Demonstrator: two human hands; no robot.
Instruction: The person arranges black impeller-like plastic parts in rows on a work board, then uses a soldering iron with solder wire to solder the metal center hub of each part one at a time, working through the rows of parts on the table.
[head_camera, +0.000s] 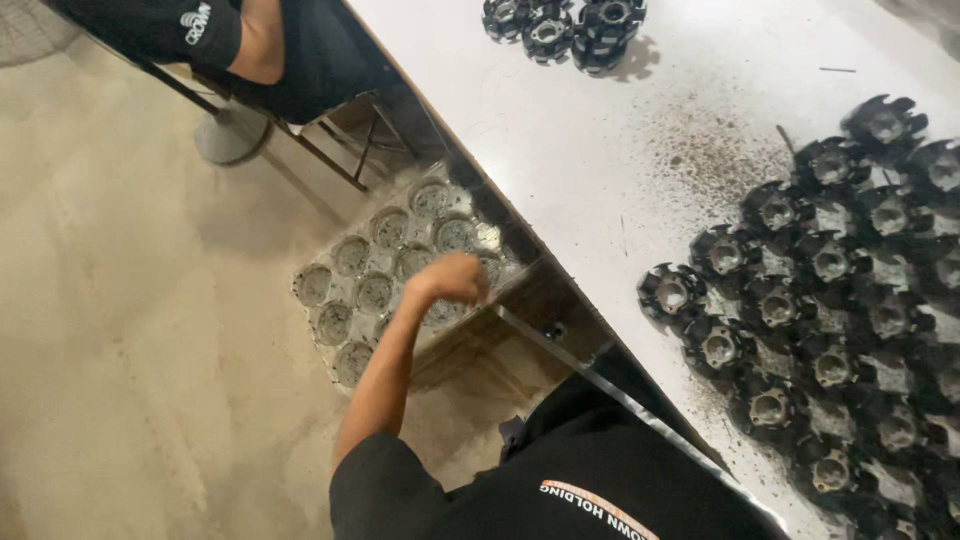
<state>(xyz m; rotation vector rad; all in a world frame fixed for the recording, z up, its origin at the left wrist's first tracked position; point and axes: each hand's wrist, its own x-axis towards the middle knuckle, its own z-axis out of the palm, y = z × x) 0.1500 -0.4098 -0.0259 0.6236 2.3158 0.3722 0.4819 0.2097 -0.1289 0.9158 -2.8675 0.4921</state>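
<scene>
Down on the floor beside the table (560, 130), my left hand (452, 278) reaches over a tray (375, 285) of round grey parts. The fingers are curled and blurred, so I cannot tell whether they grip anything. The tray lies partly under the table edge. On the tabletop to my right sit many black slotted hubs (815, 300), close together, with a smaller cluster (565, 25) farther off.

A clear plastic tray (385, 275) with round pockets, seemingly packaging, lies on the floor (120, 330) beside the desk (600, 140). A white logo (197, 22) and an orange-and-white strip (595, 505) mark black clothing.
</scene>
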